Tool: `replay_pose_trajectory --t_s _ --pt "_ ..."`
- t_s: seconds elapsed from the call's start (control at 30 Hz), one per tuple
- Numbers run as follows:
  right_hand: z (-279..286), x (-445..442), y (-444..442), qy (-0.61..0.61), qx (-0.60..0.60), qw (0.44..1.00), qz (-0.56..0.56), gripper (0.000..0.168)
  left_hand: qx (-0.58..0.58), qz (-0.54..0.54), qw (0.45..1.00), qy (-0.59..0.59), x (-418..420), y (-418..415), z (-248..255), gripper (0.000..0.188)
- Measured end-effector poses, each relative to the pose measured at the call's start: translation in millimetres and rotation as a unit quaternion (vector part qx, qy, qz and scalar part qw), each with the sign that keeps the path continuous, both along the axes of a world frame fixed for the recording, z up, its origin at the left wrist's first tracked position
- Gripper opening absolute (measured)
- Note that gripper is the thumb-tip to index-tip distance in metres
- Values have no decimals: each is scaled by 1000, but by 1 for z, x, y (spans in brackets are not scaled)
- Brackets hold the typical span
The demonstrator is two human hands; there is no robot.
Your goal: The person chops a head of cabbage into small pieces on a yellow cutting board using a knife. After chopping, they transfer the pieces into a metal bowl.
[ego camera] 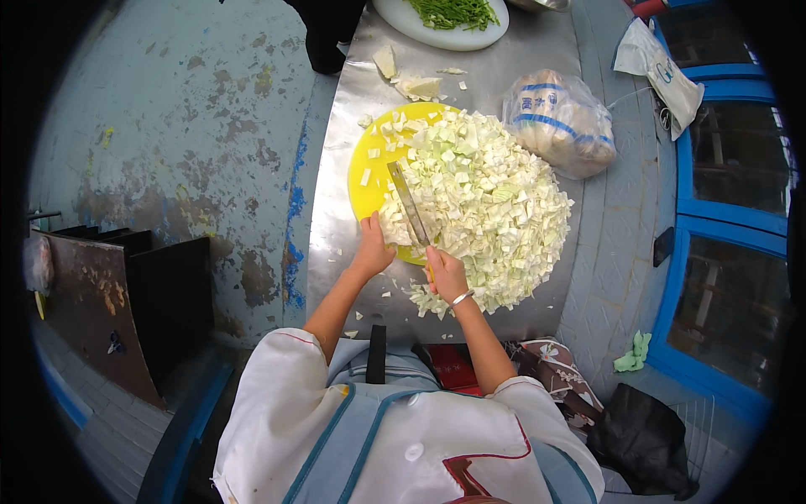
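A big heap of chopped pale cabbage (497, 208) covers the right side of a round yellow cutting board (368, 157) and spills over onto the metal table (334, 208). My right hand (446, 273) grips the handle of a kitchen knife (408, 200), seen nearly edge-on, with its blade pointing away along the left side of the heap. At the board's near left edge rests my left hand (374, 251), its fingers on the yellow rim and its thumb apart, holding no food. Loose cabbage squares lie on the bare part of the board.
Beyond the board lie larger cabbage pieces (419, 87). A white board (450, 38) with cut green vegetables (452, 12) is at the far end, near a metal bowl's edge (543, 5). A filled plastic bag (560, 123) sits right. A person in dark clothing (324, 34) stands far left.
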State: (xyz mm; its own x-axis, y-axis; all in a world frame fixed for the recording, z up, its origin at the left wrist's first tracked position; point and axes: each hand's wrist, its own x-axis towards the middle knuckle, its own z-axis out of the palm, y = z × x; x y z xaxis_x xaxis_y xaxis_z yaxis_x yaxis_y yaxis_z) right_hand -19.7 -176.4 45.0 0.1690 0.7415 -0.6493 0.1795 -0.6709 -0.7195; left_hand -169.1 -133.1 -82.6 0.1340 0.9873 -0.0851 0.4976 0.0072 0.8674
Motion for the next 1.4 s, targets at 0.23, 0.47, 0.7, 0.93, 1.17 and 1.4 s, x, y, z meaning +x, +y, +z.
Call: replay_pose_trajectory --t_s 0.23,0.47,0.7,0.93,1.17,1.4 --pt "-36 -1 -48 -170 70 978 97 49 -55 55 993 -84 -6 -4 2 23" --pt "-45 -17 15 -19 -38 999 -1 52 -40 88 991 -94 -4 -10 1 22" --pt "-16 -7 -35 -65 16 995 67 47 -33 140 981 -132 -1 -21 -5 19" --pt "-52 -20 -14 -95 -46 994 23 55 -61 154 976 -142 8 -13 -18 15" --pt "-69 16 -50 -335 171 926 -35 48 -28 32 988 -150 69 0 -2 23" --pt "-4 112 -55 -96 79 946 -301 49 177 -17 983 -40 85 100 45 22"
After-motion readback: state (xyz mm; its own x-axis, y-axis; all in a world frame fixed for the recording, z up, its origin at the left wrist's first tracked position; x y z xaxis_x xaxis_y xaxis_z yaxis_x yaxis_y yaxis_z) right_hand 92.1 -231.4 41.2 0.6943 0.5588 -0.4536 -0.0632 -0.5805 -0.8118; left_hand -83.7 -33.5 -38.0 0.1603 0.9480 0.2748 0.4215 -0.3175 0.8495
